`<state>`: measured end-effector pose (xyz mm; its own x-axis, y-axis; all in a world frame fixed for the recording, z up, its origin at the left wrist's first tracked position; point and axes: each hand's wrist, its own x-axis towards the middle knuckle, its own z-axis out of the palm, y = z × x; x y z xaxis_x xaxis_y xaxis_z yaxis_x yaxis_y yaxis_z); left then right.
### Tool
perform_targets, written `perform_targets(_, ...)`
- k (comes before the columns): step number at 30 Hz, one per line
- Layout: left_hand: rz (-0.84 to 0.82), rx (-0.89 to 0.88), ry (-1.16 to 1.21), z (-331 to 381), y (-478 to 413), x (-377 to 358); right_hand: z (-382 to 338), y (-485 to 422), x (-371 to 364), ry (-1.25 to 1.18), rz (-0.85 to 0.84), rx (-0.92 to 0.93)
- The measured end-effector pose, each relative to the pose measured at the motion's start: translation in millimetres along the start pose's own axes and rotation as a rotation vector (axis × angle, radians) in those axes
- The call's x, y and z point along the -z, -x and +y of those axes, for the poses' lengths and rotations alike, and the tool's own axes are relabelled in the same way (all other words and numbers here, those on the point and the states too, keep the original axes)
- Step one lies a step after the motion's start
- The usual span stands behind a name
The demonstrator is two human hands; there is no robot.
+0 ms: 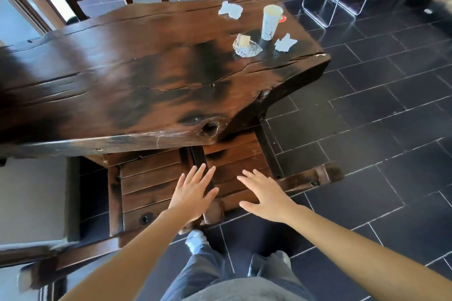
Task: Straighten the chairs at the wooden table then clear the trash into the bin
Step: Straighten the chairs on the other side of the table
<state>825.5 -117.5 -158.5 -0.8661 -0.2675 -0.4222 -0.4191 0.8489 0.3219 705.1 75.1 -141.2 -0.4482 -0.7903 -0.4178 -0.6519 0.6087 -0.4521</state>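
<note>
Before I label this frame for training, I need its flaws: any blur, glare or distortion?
Head view: the wide-angle lens bows the wooden table edge and the floor tiles; upper-left daylight is blown out and puts a sheen on the tabletop; the corners are smeared; the left hand, right hand and paper cup are fairly sharp.

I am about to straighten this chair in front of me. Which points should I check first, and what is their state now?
1. Hands free: the left hand and the right hand are open and hold nothing: ok.
2. Grip on the chair: whether the hands touch it: cannot tell.
3. Chair alignment: it looks skewed against the edge of the wooden table: not ok.
4. Trash cleared: the paper cup, the foil wrapper and two crumpled napkins are on the table: not ok.
5. Bin found: none in view: cannot tell.
</note>
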Motion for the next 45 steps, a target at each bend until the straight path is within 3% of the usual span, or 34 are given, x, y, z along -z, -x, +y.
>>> perform_targets(7,0.212,-0.267,-0.113,175.7,-32.4,0.7,91.2,86.9,50.5,0.113,0.276,-0.124)
perform_targets(14,0.188,-0.453,-0.152,345.4,-71.6,-29.9,209.4,180.9,72.3,0.114,0.423,-0.416)
perform_targets(23,0.208,-0.691,-0.244,489.9,-129.3,-30.4,307.9,272.8,96.3,0.051,0.505,-0.674)
perform_targets(30,0.174,-0.648,-0.242,535.0,-174.3,-30.1,374.4,255.8,143.9,0.001,0.566,-0.671)
perform_targets(45,0.249,-0.632,-0.204,696.2,-424.9,29.1,597.8,147.4,343.9,0.044,0.549,-0.620)
